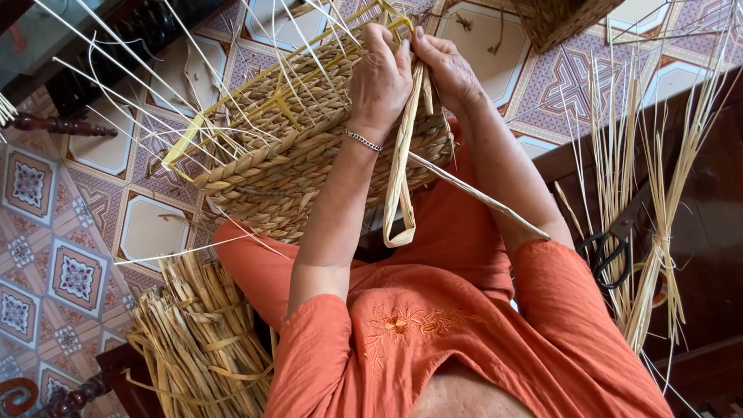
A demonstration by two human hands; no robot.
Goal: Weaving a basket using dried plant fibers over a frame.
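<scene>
Patterned floor tiles (77, 275), dark wooden furniture (708, 224)

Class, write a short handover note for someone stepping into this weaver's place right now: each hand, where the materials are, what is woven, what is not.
Left hand: gripping the basket rim, pinching the flat strand.
Right hand: on the same strand at the rim, beside the left hand.
Basket lies tilted on the lap; yellow frame shows at its open end.
Strand loops down over the lap.
Spare bundle by the left knee; loose reeds and scissors on the right.
Done: the walls look woven.
Left: thin white stakes stick out loose; rim unfinished.
</scene>
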